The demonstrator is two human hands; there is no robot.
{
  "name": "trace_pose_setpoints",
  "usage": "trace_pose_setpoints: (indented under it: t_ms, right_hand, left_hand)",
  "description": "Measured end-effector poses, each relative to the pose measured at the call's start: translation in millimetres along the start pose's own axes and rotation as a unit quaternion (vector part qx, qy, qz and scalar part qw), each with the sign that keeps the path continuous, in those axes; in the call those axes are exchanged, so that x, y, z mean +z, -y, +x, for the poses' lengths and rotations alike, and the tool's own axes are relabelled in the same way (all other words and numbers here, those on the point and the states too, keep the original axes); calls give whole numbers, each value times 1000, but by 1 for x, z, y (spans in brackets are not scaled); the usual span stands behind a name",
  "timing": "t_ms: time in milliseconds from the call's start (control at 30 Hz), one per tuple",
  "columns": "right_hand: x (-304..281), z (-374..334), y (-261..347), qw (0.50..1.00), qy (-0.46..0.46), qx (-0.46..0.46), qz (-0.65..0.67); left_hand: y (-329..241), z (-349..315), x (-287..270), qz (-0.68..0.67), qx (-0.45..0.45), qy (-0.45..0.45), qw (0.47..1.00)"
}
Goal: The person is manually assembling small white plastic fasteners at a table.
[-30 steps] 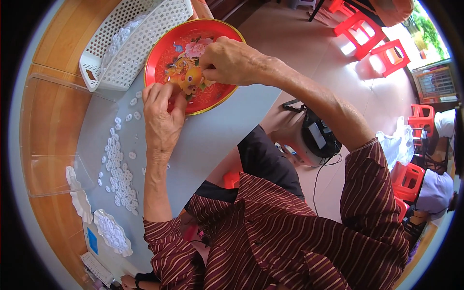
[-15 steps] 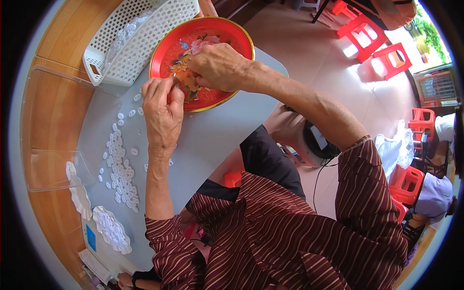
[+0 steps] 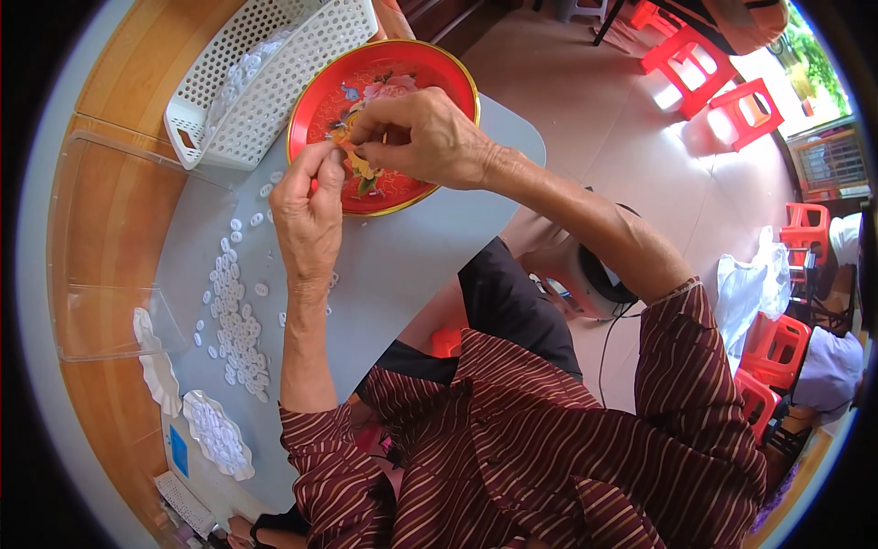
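Observation:
A red round tray (image 3: 416, 189) with a gold rim and painted flowers lies at the far end of the grey table, under my hands. Over its left edge my left hand (image 3: 311, 206) is closed in a pinch, thumb against forefinger. My right hand (image 3: 430, 142) is above the middle of the tray, its thumb and fingers curled in a loop with their tips close together. Anything between the fingertips of either hand is too small to make out. Small white oval pieces (image 3: 240, 334) are scattered and heaped on the table left of my left forearm.
A white perforated basket (image 3: 274, 96) with white pieces in it stands beside the tray. Along the left are a clear plastic box (image 3: 110, 247), a wavy-edged white dish (image 3: 157, 366) and another white dish (image 3: 219, 435) full of small pieces. Red stools (image 3: 690, 69) stand on the floor at right.
My right hand has turned and opened a gap between its thumb and fingers, while the tips stay close together. My left hand keeps its pinch. The whole view has shifted slightly.

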State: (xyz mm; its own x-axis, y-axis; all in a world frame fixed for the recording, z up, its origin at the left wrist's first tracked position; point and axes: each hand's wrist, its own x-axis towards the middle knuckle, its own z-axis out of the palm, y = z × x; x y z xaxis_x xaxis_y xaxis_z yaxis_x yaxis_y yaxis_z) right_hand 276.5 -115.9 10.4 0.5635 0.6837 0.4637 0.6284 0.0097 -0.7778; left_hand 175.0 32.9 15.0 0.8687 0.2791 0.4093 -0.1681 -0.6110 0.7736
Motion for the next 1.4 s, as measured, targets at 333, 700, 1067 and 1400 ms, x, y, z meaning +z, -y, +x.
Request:
trace_pose_setpoints:
  t_ms: [333, 700, 1067, 1400]
  right_hand:
    - [5, -2, 4, 987, 15, 98, 125]
    - [3, -7, 12, 994, -10, 55, 96]
    - [-3, -7, 17, 992, 14, 68, 103]
    - [-17, -2, -6, 997, -20, -37, -65]
  left_hand:
    - [-8, 2, -1, 118, 122, -39, 985]
    - [-11, -3, 2, 9, -19, 15, 1000]
    - [-14, -7, 3, -28, -30, -6, 999]
    - [-17, 1, -2, 35, -5, 13, 999]
